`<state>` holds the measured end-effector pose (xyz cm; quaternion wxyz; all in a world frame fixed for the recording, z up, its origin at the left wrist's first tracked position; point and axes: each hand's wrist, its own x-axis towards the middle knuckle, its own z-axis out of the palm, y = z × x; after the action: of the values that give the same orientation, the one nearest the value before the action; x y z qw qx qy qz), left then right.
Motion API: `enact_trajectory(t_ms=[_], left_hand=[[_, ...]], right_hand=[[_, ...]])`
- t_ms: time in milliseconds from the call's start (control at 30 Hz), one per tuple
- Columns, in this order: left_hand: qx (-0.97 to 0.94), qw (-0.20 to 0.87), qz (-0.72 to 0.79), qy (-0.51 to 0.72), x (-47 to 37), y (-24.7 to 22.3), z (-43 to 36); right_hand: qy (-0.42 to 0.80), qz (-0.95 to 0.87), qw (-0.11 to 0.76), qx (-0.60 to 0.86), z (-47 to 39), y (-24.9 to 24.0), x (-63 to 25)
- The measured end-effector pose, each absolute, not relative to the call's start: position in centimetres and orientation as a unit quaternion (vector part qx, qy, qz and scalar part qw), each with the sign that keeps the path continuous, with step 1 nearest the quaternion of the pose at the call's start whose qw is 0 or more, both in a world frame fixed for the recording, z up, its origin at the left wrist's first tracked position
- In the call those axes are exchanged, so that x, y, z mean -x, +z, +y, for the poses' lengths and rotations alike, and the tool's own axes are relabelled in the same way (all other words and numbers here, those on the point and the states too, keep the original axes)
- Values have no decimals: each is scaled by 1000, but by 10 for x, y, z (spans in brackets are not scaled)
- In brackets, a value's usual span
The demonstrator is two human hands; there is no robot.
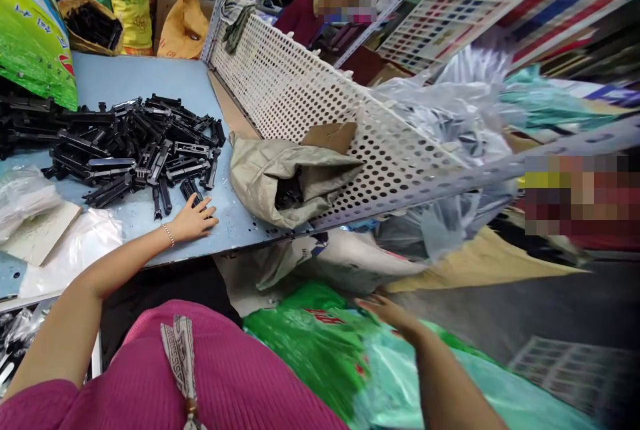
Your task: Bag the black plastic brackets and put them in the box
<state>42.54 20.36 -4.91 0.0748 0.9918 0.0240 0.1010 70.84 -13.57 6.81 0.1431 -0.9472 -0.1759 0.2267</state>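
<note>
My left hand (194,218) rests on the blue tabletop (220,235) near its front edge, fingers spread. Its fingertips are beside a black plastic part (191,191) at the front of a large pile of black plastic parts (150,137). Down at the right, my right hand (387,313) is stretched out over a green plastic sack (310,330) with red print. Its fingers look extended and apart, slightly blurred; I cannot tell whether they touch the sack. A pale teal plastic bag (400,377) lies under that forearm.
A beige woven sack (260,170) holding dark parts stands at the table's right corner, against a white perforated panel (295,83). A green printed bag (30,30) and clear plastic (95,237) are on the left. One person (300,17) is behind the panel, another (600,217) at far right.
</note>
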Motion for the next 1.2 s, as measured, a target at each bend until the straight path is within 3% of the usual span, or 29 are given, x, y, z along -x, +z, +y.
enact_trajectory(t_ms=[133, 267, 367, 567, 733, 833, 900, 1000, 1100, 1200], left_hand=[[-991, 90, 10, 101, -431, -44, 233], [-992, 95, 24, 74, -437, -39, 256], [-994, 92, -3, 54, -439, -36, 276], [-990, 109, 39, 80, -426, -30, 314], [-963, 229, 53, 133, -407, -24, 287], [-909, 367, 80, 178, -400, -18, 260], [-844, 443, 185, 239, -398, -16, 247], [-682, 539, 377, 320, -396, -16, 234], [-547, 648, 417, 327, -395, -12, 221], [-460, 735, 404, 290, -390, -1, 201]], right_hand=[[469, -209, 118, 850, -72, 21, -696], [671, -365, 165, 624, -7, 16, -649], [623, -472, 212, 586, 40, 22, -625], [302, -560, 256, 728, 132, 10, -611], [216, -512, 159, 816, 199, 12, -587], [216, -486, 92, 842, 229, 9, -576], [235, -472, 108, 843, 237, 3, -572], [335, -463, 227, 789, 224, -7, -566], [428, -501, 360, 661, 190, -5, -558], [472, -561, 365, 574, 159, 14, -553]])
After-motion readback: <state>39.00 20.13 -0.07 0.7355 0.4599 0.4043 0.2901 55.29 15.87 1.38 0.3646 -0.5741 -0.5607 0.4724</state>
